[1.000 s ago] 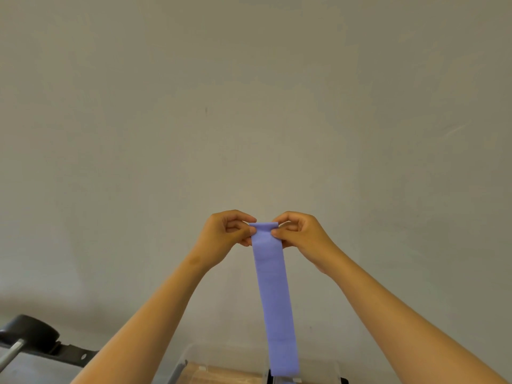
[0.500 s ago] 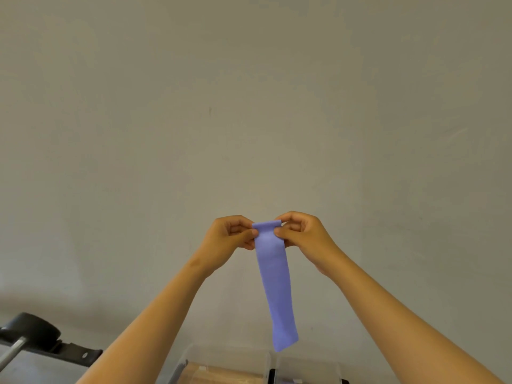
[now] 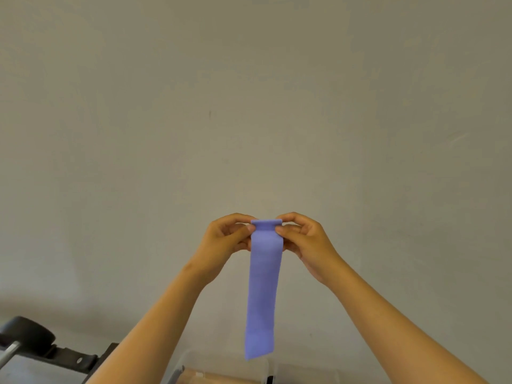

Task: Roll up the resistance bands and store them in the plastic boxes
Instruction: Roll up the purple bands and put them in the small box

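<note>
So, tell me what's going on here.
A person holds a purple resistance band up before a plain wall. The left hand and right hand each pinch its top edge, where a small roll sits. The rest hangs straight down, its free end near the clear plastic boxes at the bottom of the view. Most of the band is not yet rolled.

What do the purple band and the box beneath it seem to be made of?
Purple resistance band: probably thin matte rubber or latex; it hangs limp, its top edge curled into a roll. Plastic box: apparently clear, smooth plastic; tan contents show through its wall.
</note>
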### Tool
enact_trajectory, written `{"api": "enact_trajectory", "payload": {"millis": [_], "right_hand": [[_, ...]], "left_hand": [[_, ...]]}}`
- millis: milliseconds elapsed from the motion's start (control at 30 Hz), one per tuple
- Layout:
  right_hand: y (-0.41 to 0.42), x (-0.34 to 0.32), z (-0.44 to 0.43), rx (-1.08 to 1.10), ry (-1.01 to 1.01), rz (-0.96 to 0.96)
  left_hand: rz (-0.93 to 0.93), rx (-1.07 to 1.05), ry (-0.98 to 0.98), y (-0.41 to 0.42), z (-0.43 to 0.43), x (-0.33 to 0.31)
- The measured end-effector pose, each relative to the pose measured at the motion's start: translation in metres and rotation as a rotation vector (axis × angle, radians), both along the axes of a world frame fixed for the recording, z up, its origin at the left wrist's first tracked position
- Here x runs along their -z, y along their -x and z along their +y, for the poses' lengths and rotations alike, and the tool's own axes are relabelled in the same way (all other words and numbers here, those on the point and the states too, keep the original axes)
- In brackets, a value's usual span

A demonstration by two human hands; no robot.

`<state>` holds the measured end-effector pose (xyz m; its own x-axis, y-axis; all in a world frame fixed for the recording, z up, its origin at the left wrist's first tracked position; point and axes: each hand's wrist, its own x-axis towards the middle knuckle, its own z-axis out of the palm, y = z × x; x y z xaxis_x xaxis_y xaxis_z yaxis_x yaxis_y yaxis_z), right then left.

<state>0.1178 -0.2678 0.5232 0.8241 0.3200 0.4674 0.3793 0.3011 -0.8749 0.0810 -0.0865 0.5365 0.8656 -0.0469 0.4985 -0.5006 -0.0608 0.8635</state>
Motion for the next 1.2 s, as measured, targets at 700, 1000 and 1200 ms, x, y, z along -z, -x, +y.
{"api": "enact_trajectory", "payload": {"millis": [700, 1000, 1200], "right_hand": [[-0.003, 0.004, -0.008, 0.219, 0.275, -0.189], [-0.009, 0.016, -0.009, 0.283, 0.471, -0.292], [-0.002, 0.02, -0.005, -0.065, -0.014, 0.056]], "left_hand": [[-0.031, -0.109, -0.07, -0.005, -0.009, 0.016], [-0.022, -0.096, -0.247, -0.014, -0.006, 0.025], [0.208, 0.183, 0.18, -0.008, -0.009, 0.027]]}}
